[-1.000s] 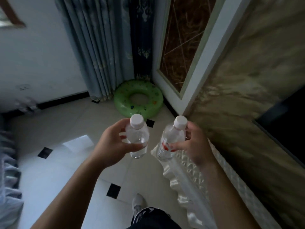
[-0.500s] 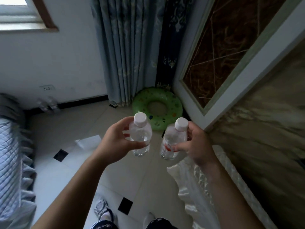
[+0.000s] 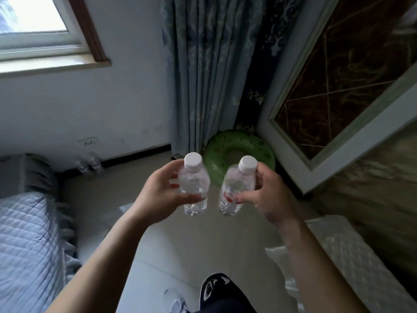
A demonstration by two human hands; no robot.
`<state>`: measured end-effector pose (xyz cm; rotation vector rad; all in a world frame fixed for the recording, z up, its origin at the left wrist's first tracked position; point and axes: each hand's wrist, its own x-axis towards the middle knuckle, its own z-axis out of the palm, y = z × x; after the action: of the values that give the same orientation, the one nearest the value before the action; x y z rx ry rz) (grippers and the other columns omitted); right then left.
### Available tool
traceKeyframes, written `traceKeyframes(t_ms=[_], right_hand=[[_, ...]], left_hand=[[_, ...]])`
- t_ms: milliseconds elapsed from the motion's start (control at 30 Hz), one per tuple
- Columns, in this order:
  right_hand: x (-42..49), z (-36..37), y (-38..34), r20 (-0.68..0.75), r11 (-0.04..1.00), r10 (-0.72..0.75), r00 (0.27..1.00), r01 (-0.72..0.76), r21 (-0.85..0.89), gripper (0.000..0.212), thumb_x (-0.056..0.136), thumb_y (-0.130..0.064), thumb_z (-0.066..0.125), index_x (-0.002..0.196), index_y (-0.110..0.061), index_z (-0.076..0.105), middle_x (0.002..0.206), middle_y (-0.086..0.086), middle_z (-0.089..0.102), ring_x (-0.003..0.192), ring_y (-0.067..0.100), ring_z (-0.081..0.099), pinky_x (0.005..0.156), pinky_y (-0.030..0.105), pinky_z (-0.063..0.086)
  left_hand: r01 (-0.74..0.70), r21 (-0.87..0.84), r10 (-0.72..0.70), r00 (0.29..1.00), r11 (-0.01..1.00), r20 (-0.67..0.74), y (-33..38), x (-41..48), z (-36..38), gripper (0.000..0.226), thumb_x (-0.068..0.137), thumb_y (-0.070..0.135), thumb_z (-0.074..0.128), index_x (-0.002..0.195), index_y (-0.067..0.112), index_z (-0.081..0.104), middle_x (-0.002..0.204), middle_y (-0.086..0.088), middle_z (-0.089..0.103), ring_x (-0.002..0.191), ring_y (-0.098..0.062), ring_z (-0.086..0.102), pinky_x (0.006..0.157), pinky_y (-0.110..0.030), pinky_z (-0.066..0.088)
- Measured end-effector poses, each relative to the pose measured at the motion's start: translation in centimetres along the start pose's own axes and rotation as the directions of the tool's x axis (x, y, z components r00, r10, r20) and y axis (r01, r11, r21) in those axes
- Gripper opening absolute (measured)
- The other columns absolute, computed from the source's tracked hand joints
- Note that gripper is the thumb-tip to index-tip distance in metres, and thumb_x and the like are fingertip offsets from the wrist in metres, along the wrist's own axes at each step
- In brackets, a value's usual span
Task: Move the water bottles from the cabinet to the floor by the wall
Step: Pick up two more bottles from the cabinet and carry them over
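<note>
The left hand (image 3: 161, 196) grips the left bottle (image 3: 194, 185), fingers curled behind its body and thumb laid across its front low down. The right hand (image 3: 269, 195) grips the right bottle (image 3: 233, 190) in the same way, with the thumb pressing on a red patch of label. Both are small clear water bottles with white caps, held roughly upright in the air in front of the person, close together but not touching, high above the pale tiled floor (image 3: 180, 245). Beyond them a green inflatable swim ring (image 3: 216, 151) lies in the corner at the foot of a grey-blue curtain (image 3: 203, 75). To the left runs a white wall (image 3: 67, 105) with a window (image 3: 40, 26) above and a socket (image 3: 88, 141) low down. Under the socket, against the dark skirting, stand two small clear objects (image 3: 90, 164), bottle-shaped but too blurred to name. A bed with a quilted blue cover (image 3: 22, 233) fills the lower left. At the right, a white quilted cloth (image 3: 352, 256) covers a low surface beneath a framed brown panel (image 3: 338, 75). A dark-trousered knee (image 3: 221, 292) and a shoe (image 3: 176, 303) show at the bottom edge.
</note>
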<state>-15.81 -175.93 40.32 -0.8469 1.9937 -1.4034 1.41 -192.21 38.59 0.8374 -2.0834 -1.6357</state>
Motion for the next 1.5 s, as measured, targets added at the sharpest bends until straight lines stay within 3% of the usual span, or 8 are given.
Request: traceKeyframes(t_ms=[133,300,467,733,900,1100,1233,1500], right_hand=[[3.2,4.3,-1.7,0.045,1.000,-0.013,0.999,0.013,-0.003,0.060,0.052,0.006,0.086,0.101,-0.020,0.064,0.092,0.002,0.073,0.085,0.015,0.068,0.071,0.021,0.053],[8.1,9.5,-2.8,0.083,1.000,-0.020,0.996,0.019,0.012,0.061,0.046,-0.003,0.085,0.100,-0.021,0.063,0.088,-0.002,0.072,0.080,0.009,0.065,0.068,0.019,0.050],[14.4,14.5,-3.2,0.132,0.999,-0.014,0.991,0.009,0.039,0.062,0.051,0.011,0.084,0.100,-0.019,0.064,0.087,-0.002,0.072,0.079,0.007,0.066,0.067,0.018,0.050],[26.8,23.6,-4.2,0.229,0.999,-0.001,0.974,-0.010,0.046,0.064,0.053,0.009,0.085,0.107,-0.016,0.062,0.094,0.000,0.072,0.087,0.013,0.068,0.070,0.019,0.053],[33.1,29.3,-4.9,0.295,1.000,-0.006,0.955,0.001,0.017,0.066,0.054,0.000,0.090,0.110,-0.022,0.062,0.097,0.001,0.073,0.091,0.020,0.069,0.082,0.038,0.058],[38.7,34.7,-6.4,0.341,1.000,0.018,0.940,-0.013,-0.017,0.065,0.053,-0.005,0.090,0.108,-0.025,0.062,0.096,0.000,0.073,0.091,0.021,0.069,0.083,0.044,0.057],[42.0,38.6,-7.3,0.361,0.997,0.045,0.932,-0.018,-0.078,0.066,0.052,-0.010,0.089,0.108,-0.029,0.062,0.094,-0.002,0.073,0.087,0.017,0.070,0.082,0.043,0.058],[46.6,47.3,-8.3,0.337,0.991,0.101,0.936,-0.064,-0.120,0.066,0.055,-0.003,0.085,0.112,-0.028,0.062,0.098,-0.005,0.072,0.090,0.011,0.069,0.084,0.034,0.056]], left_hand=[[0.022,-0.015,-0.022,0.998,1.000,-0.050,-0.9,1.5,-5.0,0.067,0.054,0.014,0.094,0.111,0.032,0.064,0.101,0.007,0.071,0.092,-0.008,0.069,0.085,-0.030,0.055],[0.042,-0.029,-0.044,0.995,0.999,-0.089,-2.8,4.2,-10.5,0.070,0.055,0.012,0.093,0.115,0.031,0.063,0.103,0.004,0.072,0.092,-0.012,0.070,0.084,-0.030,0.056],[0.076,-0.039,-0.080,0.989,0.996,-0.123,-5.1,8.3,-16.2,0.069,0.055,0.012,0.093,0.114,0.030,0.063,0.105,0.002,0.072,0.093,-0.015,0.070,0.085,-0.034,0.056],[0.146,-0.028,-0.148,0.970,0.989,-0.193,-8.3,17.2,-25.8,0.067,0.058,0.006,0.091,0.115,0.028,0.063,0.105,0.004,0.072,0.096,-0.017,0.070,0.087,-0.034,0.056],[0.208,-0.025,-0.208,0.949,0.978,-0.239,-9.8,21.2,-31.6,0.066,0.059,0.007,0.090,0.114,0.031,0.062,0.103,0.002,0.073,0.090,-0.017,0.072,0.085,-0.040,0.058],[0.251,-0.037,-0.251,0.931,0.967,-0.265,-11.9,24.8,-37.6,0.068,0.060,0.003,0.088,0.116,0.032,0.061,0.101,0.004,0.074,0.091,-0.014,0.071,0.086,-0.041,0.057],[0.252,-0.045,-0.255,0.932,0.967,-0.256,-13.9,27.0,-42.1,0.066,0.057,0.014,0.090,0.115,0.032,0.062,0.102,0.003,0.074,0.094,-0.017,0.071,0.088,-0.043,0.056],[0.249,-0.010,-0.247,0.951,0.968,-0.187,-18.9,31.1,-50.4,0.064,0.061,0.006,0.086,0.113,0.035,0.061,0.104,0.010,0.072,0.098,-0.010,0.068,0.087,-0.035,0.056]])
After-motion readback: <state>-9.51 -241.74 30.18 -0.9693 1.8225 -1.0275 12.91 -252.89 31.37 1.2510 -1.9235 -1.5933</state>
